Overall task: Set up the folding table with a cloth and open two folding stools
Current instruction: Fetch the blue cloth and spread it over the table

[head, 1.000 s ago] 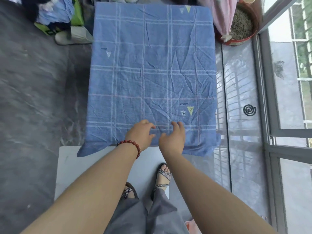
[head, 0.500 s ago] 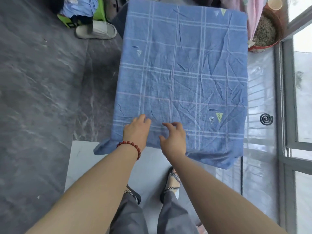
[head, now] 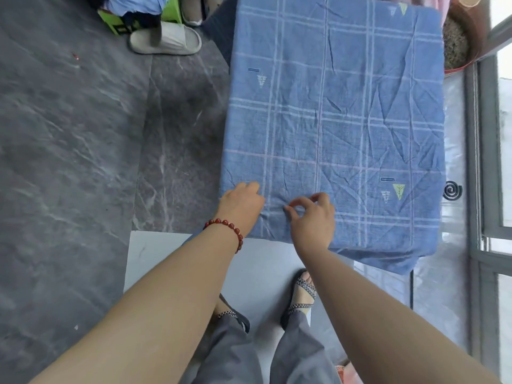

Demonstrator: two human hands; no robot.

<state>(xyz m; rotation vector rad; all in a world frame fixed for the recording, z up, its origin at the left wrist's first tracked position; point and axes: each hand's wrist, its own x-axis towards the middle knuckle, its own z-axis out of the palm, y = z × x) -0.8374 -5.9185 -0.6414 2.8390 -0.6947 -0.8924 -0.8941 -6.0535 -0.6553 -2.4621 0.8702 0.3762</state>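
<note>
The blue checked cloth is lying spread over the worktop, covering it fully; no bare surface is showing, so the worktop itself cannot be pointed to. The cloth is extending away from both hands toward the far edge and is draping over the near edge just under the wrists.

The left hand, with a red bead bracelet at the wrist, is resting on the cloth close to its near-left corner. Its fingers are curled down into the fabric; whether they are pinching it or only pressing is not clear. The right hand is sitting just beside it, thumb and forefinger closing into a ring with a small ridge of cloth gathering right at the fingertips. Judgement: it is pinching up a fold, probably to tug or smooth the near edge.

Creases are running diagonally across the half of the cloth to the right of the right hand; the overhang is looking deeper at the near-right corner than under the hands, which would explain working this edge.

Judgement on progress: the cloth step is nearly finished, only squaring remaining. No folding stool is identifiable in view. A light slipper and a green object are lying well beyond the left hand, on the dark floor.
</note>
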